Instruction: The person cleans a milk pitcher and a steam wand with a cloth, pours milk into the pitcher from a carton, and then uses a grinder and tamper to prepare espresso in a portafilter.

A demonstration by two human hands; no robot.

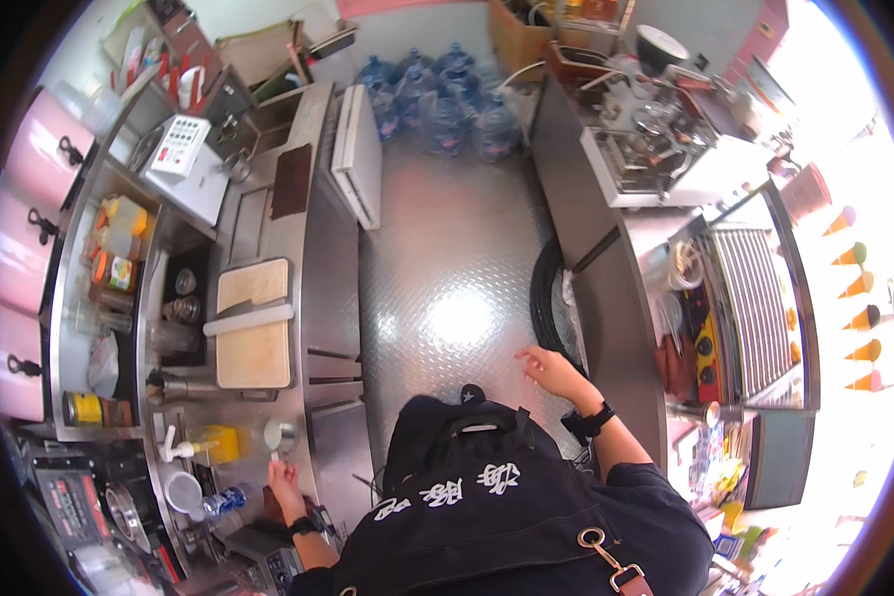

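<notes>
At the steel counter on the left, my left hand [286,480] grips the pale handle of a small cup or scoop [273,435]; it is too small to tell which. A yellow container with a white pump [226,444] stands just beyond it on the counter. Nearer me lie a clear plastic bottle with a blue label [226,501] and a round white tub [182,492]. My right hand [559,376] hangs over the metal floor with nothing in it, its fingers loosely apart.
A cutting board [253,357] carries a knife and a white rolling pin [248,319]. Blue water jugs [445,123] stand at the floor's far end. A coiled black hose [544,294] runs along the right cabinet. A roller grill [749,313] sits on the right counter.
</notes>
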